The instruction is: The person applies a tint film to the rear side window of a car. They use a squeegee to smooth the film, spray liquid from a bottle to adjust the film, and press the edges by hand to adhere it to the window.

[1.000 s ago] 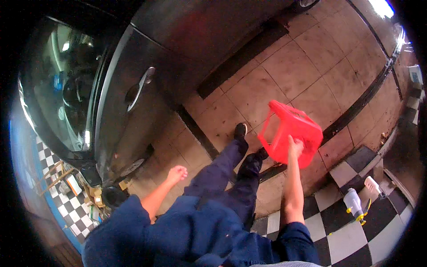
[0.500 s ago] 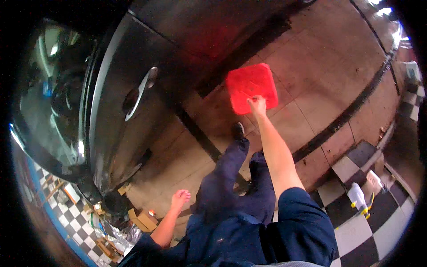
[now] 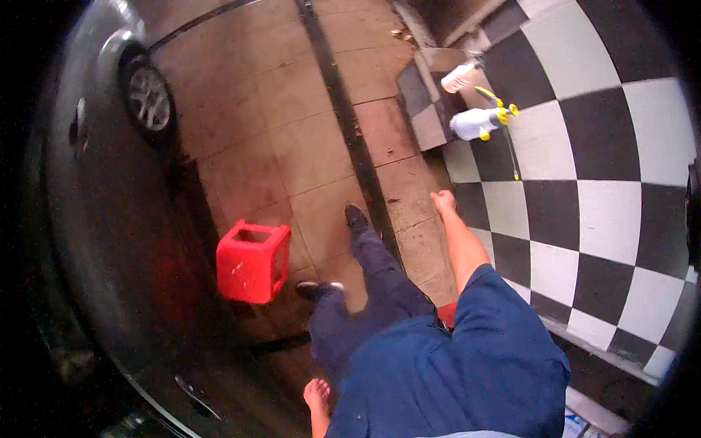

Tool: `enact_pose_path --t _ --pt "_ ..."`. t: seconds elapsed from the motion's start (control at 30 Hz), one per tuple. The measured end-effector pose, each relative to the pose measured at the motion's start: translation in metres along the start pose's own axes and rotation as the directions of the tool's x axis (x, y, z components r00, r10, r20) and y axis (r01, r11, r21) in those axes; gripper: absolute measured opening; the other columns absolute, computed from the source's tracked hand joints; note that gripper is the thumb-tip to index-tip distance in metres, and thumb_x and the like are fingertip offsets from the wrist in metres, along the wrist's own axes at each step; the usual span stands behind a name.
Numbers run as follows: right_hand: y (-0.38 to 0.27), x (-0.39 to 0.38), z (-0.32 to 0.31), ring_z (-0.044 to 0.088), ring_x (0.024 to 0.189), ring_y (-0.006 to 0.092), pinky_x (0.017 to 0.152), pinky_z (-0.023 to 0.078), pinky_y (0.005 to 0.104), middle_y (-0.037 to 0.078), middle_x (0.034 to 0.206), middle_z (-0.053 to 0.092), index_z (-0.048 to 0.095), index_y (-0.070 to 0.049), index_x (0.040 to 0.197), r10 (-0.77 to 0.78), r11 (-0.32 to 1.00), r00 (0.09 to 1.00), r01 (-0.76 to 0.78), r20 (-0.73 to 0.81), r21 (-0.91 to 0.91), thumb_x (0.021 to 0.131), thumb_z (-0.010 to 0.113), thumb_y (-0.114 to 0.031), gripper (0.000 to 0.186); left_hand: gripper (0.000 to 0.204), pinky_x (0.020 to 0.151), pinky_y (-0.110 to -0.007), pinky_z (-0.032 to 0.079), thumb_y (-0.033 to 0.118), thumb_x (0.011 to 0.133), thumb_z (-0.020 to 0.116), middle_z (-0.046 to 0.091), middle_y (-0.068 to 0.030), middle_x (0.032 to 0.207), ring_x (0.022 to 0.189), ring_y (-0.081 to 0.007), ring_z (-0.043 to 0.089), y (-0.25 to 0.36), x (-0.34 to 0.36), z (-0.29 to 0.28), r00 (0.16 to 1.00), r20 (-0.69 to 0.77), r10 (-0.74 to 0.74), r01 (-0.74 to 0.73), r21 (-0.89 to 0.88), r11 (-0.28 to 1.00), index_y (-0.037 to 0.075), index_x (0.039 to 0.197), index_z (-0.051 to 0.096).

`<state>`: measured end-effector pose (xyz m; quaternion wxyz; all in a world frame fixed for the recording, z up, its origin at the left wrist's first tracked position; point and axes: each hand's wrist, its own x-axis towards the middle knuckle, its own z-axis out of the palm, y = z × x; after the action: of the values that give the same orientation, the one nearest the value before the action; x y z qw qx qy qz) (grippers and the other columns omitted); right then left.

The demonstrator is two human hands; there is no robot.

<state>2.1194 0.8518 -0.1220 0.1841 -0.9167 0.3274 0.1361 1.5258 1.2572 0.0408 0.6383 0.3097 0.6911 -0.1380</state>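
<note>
My right hand [image 3: 443, 201] is held out in front at the right, its fingers closed in a loose fist with nothing visible in it. The tiled floor's edge is nearest to it. Low beside my left hip hangs my left hand [image 3: 316, 394], its fingers curled in and no object showing in them. A red plastic stool [image 3: 252, 270] with open sides stands on the floor ahead and to the left, close to the dark car [image 3: 109, 255] and apart from both hands.
A white pump sprayer [image 3: 475, 124] with yellow fittings and a white spray bottle [image 3: 460, 78] stand beside a low step [image 3: 431, 131] at the right. Black-and-white checkered tiles [image 3: 610, 219] cover that side. A dark floor channel [image 3: 343, 102] runs ahead, past the car's wheel [image 3: 150, 98].
The red stool has left my right hand and now stands by the car. My view has turned right, toward the checkered tiles, and my right arm has swung away from the stool.
</note>
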Motion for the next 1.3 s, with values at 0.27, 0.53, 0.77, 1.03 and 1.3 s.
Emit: enact_pose_path --t 0.27,0.53,0.77,1.03,1.3 --pt "-0.068 0.241 -0.126 0.059 0.065 0.0171 0.056 0.048 0.0294 0.006 0.076 0.061 0.055 -0.006 0.087 0.075 -0.047 0.971 -0.223 0.226 0.974 0.085 0.062 -0.031 0.026 0.010 0.044 -0.030 0.045 0.015 0.088 0.054 0.059 -0.0102 0.078 0.062 -0.0218 0.057 0.110 0.004 0.096 1.000 0.004 -0.007 0.006 0.142 0.990 0.005 0.091 0.055" --pt "-0.068 0.391 -0.134 0.054 0.106 0.0392 0.097 0.039 0.0497 0.028 0.112 0.056 0.046 0.015 0.114 -0.013 -0.265 0.964 -0.259 0.265 0.929 0.073 0.050 -0.074 0.098 0.014 0.046 -0.029 0.046 0.018 0.090 0.054 0.059 -0.0089 0.072 0.055 -0.0159 0.055 0.185 0.004 0.115 0.955 -0.001 0.297 -0.252 0.527 0.812 0.004 0.091 0.055" --pt "-0.119 0.399 -0.116 0.027 0.131 0.0302 0.103 0.024 0.0577 0.010 0.145 0.027 0.029 -0.006 0.136 0.151 -0.631 0.949 -0.123 0.277 0.766 0.071 0.064 -0.059 0.090 0.017 0.053 -0.027 0.049 0.019 0.089 0.058 0.061 -0.0068 0.083 0.065 -0.0133 0.058 0.122 -0.090 0.118 0.851 -0.454 0.265 -0.208 0.171 0.963 0.004 0.097 0.056" --pt "-0.123 0.265 -0.060 0.048 0.103 0.0297 0.088 0.039 0.0486 0.010 0.105 0.054 0.050 -0.005 0.111 0.122 -0.276 0.919 -0.330 0.374 0.903 0.076 0.064 -0.039 0.050 0.016 0.052 -0.026 0.047 0.020 0.089 0.057 0.060 -0.0045 0.079 0.063 -0.0109 0.055 0.054 -0.157 0.110 0.756 -0.627 0.190 -0.310 -0.087 0.947 0.005 0.091 0.058" --pt "-0.191 0.033 0.015 0.055 0.082 0.0252 0.079 0.044 0.0391 0.007 0.084 0.056 0.056 -0.004 0.089 -0.309 0.550 0.585 -0.534 0.750 0.642 0.088 0.048 -0.037 0.034 0.021 0.053 -0.033 0.045 0.020 0.085 0.061 0.058 -0.0059 0.067 0.062 -0.0173 0.056 0.028 -0.161 0.101 0.616 -0.777 0.124 -0.461 -0.228 0.858 0.001 0.077 0.061"
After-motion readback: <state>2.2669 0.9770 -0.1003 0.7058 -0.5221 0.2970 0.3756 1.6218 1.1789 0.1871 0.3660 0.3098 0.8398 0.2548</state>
